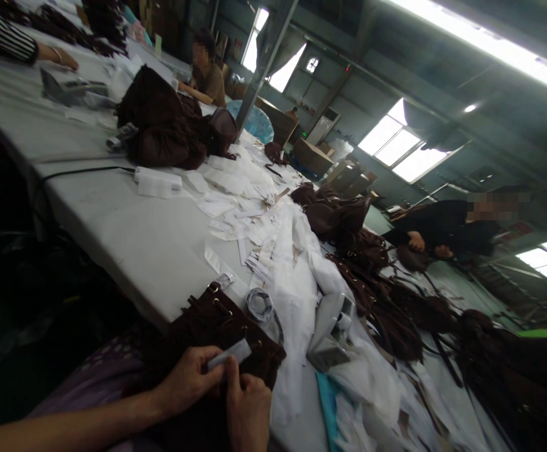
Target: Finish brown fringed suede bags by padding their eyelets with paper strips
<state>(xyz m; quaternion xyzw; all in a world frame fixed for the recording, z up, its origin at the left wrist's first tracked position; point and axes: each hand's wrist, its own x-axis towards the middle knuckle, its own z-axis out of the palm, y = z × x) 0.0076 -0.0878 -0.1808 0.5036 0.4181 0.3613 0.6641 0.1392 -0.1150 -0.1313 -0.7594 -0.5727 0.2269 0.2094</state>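
Observation:
A dark brown suede bag (216, 323) with metal eyelets lies at the near table edge, partly on my lap. Over it, both my hands pinch a small white paper strip (230, 355). My left hand (188, 376) comes in from the lower left with its fingers closed on the strip's near end. My right hand (247, 408) rises from the bottom edge, its thumb and fingers pressed on the strip from below.
On the white table (151, 245) lie heaps of white paper tags (249, 220), a tape roll (260, 306), a grey device (330, 333), a white power block (157, 182) and piles of brown bags (169, 125). Other people work at the far side, and a striped sleeve (4, 37) reaches in at top left.

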